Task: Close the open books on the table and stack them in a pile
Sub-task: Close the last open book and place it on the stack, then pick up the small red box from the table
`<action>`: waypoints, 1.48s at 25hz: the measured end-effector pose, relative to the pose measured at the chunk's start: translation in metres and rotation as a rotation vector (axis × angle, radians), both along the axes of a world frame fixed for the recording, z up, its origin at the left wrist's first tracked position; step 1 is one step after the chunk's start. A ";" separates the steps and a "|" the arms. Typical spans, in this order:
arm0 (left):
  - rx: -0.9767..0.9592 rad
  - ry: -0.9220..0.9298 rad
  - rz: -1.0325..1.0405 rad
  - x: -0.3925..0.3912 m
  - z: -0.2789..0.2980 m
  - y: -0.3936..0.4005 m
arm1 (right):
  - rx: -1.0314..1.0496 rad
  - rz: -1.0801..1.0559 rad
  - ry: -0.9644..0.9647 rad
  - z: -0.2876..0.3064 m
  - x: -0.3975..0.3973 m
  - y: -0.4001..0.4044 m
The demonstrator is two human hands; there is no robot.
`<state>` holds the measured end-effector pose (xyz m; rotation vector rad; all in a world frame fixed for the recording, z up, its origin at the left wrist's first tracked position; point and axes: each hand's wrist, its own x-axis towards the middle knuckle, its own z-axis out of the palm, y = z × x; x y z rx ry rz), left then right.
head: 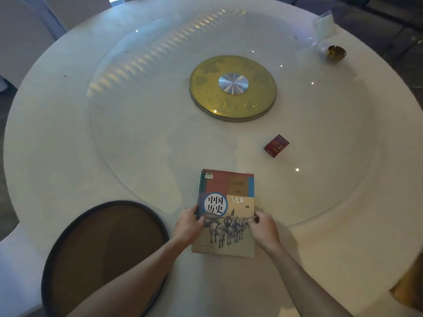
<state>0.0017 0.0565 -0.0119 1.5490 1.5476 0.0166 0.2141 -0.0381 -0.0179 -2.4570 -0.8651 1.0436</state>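
Note:
A closed book (229, 193) with a colourful cover showing horses and Chinese characters lies flat near the front of the round white table (57, 145). Further book edges show under its left side, so it rests on top of a pile. My left hand (188, 225) grips the pile's left edge. My right hand (263, 227) grips its right edge. Both thumbs lie on the cover.
A round dark tray (75, 225) sits at the front left, beside my left forearm. A small red box (276, 145) lies beyond the book on the glass turntable (137, 156), which has a gold hub (232, 88). A gold ornament (335, 52) and clear wrapping sit far right.

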 end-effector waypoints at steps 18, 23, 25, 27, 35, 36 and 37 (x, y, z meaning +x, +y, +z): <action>-0.200 -0.150 0.209 0.025 0.010 0.024 | 0.006 -0.227 0.067 0.011 0.001 0.029; -0.155 -0.058 0.188 0.038 0.015 0.052 | 0.010 -0.208 0.224 0.005 0.028 0.036; -0.027 -0.041 0.152 0.056 0.020 0.072 | 0.027 -0.232 0.236 0.003 0.048 0.047; 0.091 -0.068 0.114 0.087 0.026 0.095 | 0.081 -0.291 0.179 0.005 0.073 0.067; -0.210 -0.386 0.059 0.229 0.022 0.152 | 0.169 -0.157 0.000 0.006 0.187 0.156; -0.269 -0.396 0.095 0.244 0.017 0.156 | 0.168 -0.118 -0.024 0.004 0.198 0.166; -0.305 -0.391 0.113 0.256 0.013 0.159 | 0.157 -0.076 -0.045 0.003 0.208 0.174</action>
